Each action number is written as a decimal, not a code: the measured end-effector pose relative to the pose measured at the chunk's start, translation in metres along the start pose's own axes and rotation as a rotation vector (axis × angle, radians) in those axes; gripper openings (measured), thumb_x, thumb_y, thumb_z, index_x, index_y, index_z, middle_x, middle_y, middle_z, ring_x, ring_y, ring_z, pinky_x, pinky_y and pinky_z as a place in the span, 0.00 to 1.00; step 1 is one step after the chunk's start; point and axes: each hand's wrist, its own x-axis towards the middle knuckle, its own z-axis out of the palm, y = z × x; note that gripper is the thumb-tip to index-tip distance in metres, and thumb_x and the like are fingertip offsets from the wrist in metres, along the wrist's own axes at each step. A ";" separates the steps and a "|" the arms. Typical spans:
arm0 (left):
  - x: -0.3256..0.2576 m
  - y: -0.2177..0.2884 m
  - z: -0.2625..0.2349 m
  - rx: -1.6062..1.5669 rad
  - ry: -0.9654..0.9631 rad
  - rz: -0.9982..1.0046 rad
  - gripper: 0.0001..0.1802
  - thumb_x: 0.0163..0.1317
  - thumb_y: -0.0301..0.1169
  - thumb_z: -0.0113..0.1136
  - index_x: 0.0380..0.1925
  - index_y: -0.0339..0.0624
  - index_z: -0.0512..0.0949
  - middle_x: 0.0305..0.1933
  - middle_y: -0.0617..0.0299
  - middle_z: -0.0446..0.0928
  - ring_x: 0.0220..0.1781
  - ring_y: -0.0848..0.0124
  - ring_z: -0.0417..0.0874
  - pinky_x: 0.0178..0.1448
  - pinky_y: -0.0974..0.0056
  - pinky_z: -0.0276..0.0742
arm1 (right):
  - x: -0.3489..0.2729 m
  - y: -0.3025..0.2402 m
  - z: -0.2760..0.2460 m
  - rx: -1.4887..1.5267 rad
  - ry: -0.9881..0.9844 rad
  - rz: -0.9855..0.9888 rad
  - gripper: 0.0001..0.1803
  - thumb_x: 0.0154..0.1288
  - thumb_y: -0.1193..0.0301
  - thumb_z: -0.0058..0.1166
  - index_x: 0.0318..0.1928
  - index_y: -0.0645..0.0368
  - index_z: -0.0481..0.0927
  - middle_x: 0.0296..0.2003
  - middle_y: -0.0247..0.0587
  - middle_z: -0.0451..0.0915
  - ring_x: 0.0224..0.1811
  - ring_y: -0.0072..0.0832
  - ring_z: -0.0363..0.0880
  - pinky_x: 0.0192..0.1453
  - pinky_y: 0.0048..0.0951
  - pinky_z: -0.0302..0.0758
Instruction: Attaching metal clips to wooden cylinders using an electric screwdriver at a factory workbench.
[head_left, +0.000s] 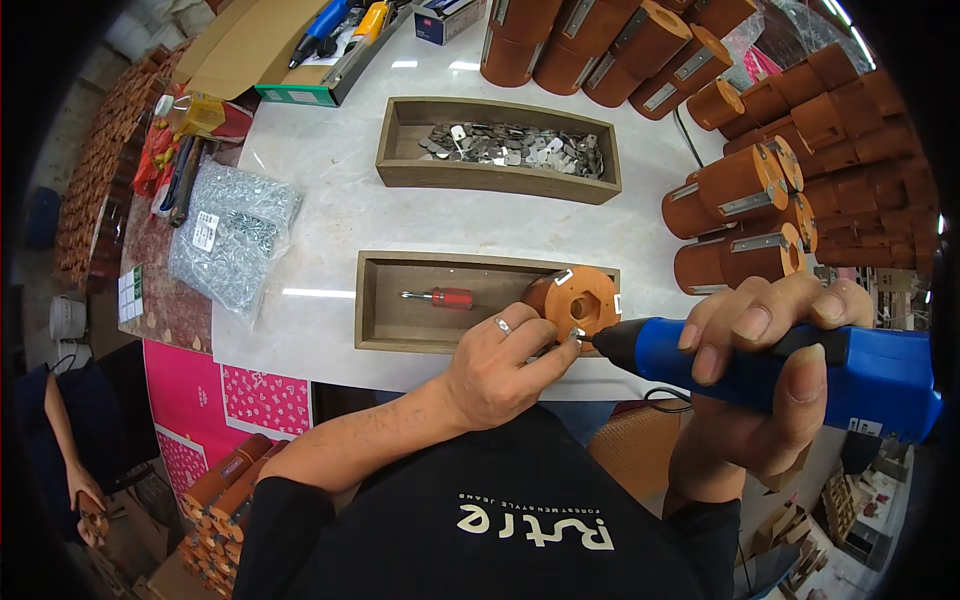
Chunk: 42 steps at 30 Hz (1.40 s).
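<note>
My right hand (770, 370) is wrapped round a blue electric screwdriver (660, 352), its black nose pointing left. The nose reaches the rim of an orange-brown wooden cylinder (577, 298), which has a hole in its end face and small metal plates along the edge. My left hand (510, 365) pinches a small metal plate (577, 334) against the cylinder's near edge, right at the driver's tip. The cylinder rests at the right end of a shallow wooden box (440, 335). A red-handled screwdriver or nut driver (452, 298) lies in that box.
Farther back, a second wooden box (400, 160) holds many metal plates. Stacked cylinders (730, 185) stand at the right and back. A clear bag of screws (230, 235) lies left, below an open carton (300, 93) with tools. Another person's hand (88, 490) shows far left.
</note>
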 end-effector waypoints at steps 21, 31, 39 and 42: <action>0.010 0.006 -0.007 -0.128 0.009 -0.197 0.16 0.44 0.27 0.76 0.35 0.41 0.83 0.29 0.60 0.73 0.29 0.64 0.74 0.30 0.62 0.70 | 0.003 -0.001 -0.005 0.030 0.032 0.048 0.17 0.72 0.68 0.44 0.58 0.58 0.63 0.39 0.46 0.77 0.26 0.28 0.75 0.37 0.37 0.76; 0.019 0.008 0.000 -0.159 -0.072 -0.350 0.12 0.47 0.24 0.71 0.34 0.39 0.82 0.30 0.59 0.73 0.34 0.61 0.75 0.36 0.59 0.71 | 0.002 -0.007 -0.004 -0.078 0.006 0.075 0.17 0.71 0.68 0.46 0.58 0.56 0.64 0.39 0.45 0.77 0.24 0.28 0.75 0.36 0.37 0.76; 0.017 0.007 0.002 -0.133 -0.047 -0.309 0.10 0.48 0.24 0.70 0.31 0.40 0.80 0.31 0.58 0.72 0.35 0.59 0.75 0.36 0.58 0.73 | 0.000 -0.007 0.005 -0.122 0.024 0.093 0.18 0.69 0.68 0.51 0.56 0.55 0.64 0.34 0.43 0.77 0.22 0.27 0.75 0.32 0.37 0.77; 0.020 0.006 0.002 -0.122 -0.037 -0.275 0.09 0.50 0.27 0.71 0.29 0.40 0.78 0.30 0.57 0.70 0.34 0.58 0.74 0.34 0.57 0.73 | 0.001 -0.007 0.009 -0.153 0.046 0.101 0.18 0.69 0.67 0.53 0.55 0.54 0.64 0.32 0.42 0.77 0.21 0.27 0.75 0.32 0.36 0.77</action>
